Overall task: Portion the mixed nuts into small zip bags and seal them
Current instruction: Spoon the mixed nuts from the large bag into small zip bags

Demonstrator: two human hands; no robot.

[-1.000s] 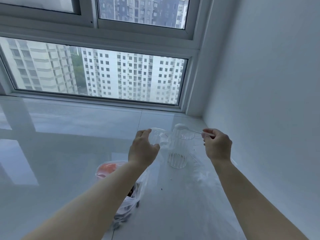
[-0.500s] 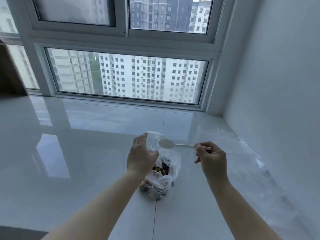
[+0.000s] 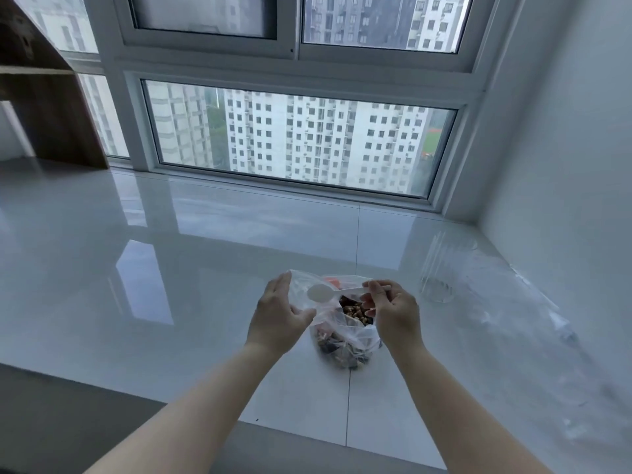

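Observation:
A clear plastic bag of mixed nuts (image 3: 345,340) stands on the white tiled sill (image 3: 171,268), its mouth open. My left hand (image 3: 278,318) grips the bag's left rim and holds it open. My right hand (image 3: 393,311) pinches the handle of a white plastic spoon (image 3: 321,293); the empty spoon bowl hovers over the bag's mouth, pointing left. Brown nuts show inside the opening. A clear ribbed glass (image 3: 439,268) stands to the right with what looks like a small clear bag in it.
Clear plastic film or bags (image 3: 533,323) lie along the white wall on the right. A large window runs along the back. A wooden shelf unit (image 3: 48,107) stands at the far left. The sill's front edge drops to a grey floor (image 3: 68,415).
My view has swung left from the glass to the nut bag. Both hands have come down to the bag, the left taking its rim, the right bringing the spoon over its mouth.

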